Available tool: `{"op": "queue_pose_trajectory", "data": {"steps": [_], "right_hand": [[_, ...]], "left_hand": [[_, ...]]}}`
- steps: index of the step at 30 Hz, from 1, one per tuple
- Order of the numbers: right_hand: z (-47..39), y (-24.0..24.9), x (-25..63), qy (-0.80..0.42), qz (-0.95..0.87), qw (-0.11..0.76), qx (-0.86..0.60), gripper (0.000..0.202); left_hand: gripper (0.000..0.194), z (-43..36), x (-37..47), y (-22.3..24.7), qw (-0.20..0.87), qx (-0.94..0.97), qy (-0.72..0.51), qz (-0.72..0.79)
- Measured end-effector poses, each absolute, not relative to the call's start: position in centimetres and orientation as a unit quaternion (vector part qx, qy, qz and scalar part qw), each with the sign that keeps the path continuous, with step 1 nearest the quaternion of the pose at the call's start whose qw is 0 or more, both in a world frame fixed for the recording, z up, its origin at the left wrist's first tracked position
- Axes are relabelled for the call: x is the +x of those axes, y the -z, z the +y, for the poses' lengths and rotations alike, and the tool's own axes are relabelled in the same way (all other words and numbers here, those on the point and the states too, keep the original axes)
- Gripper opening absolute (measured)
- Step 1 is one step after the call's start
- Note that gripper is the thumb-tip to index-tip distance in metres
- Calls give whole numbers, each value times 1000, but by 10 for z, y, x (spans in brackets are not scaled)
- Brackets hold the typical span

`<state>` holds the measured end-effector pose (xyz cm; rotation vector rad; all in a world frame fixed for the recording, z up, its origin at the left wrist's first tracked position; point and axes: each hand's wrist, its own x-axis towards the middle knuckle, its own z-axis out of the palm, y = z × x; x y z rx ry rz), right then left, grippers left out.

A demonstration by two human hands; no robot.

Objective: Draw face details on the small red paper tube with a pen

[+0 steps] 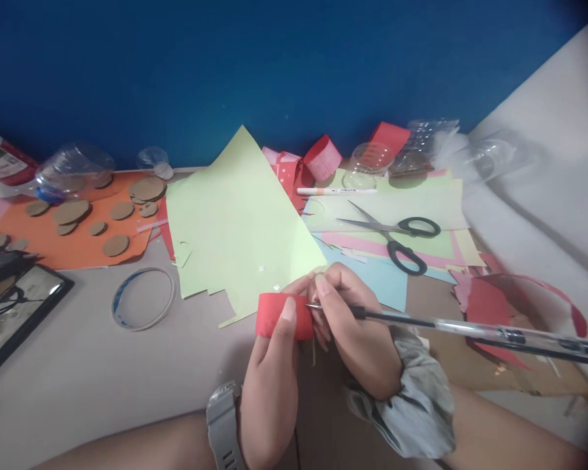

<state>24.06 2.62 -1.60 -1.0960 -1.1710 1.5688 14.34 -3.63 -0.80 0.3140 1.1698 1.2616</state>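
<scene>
My left hand (pixel 277 365) is closed on a small red paper piece (pixel 269 316), its thumb pressed flat on the front. Close beside it, my right hand (pixel 353 320) has its thumb and fingers pinched together. A clear ballpoint pen (pixel 480 331) lies across that hand, its metal tip at the red paper's right edge. Below the fingertips hangs a thin pale strand (pixel 314 352); where its upper end goes is hidden. Behind both hands lies a large light green sheet (pixel 240 222) with a cut, stepped lower edge.
Black-handled scissors (pixel 394 235) and a marker (pixel 336 191) lie on coloured papers at right. A tape roll (pixel 144 298) is on the table at left. Cardboard discs (pixel 115 245) rest on orange paper (pixel 88 251). Red paper rings (pixel 322 158) and clear plastic cups (pixel 370 163) stand along the blue wall.
</scene>
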Motion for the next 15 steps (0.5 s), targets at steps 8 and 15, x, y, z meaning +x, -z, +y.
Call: {"op": "queue_pose_trajectory", "data": {"steps": [8, 15], "right_hand": [[25, 13, 239, -616, -478, 439, -446, 43], [26, 17, 243, -643, -472, 435, -417, 36]], "left_hand": [[42, -34, 144, 9, 646, 134, -560, 501], [44, -35, 143, 9, 643, 141, -556, 507]]}}
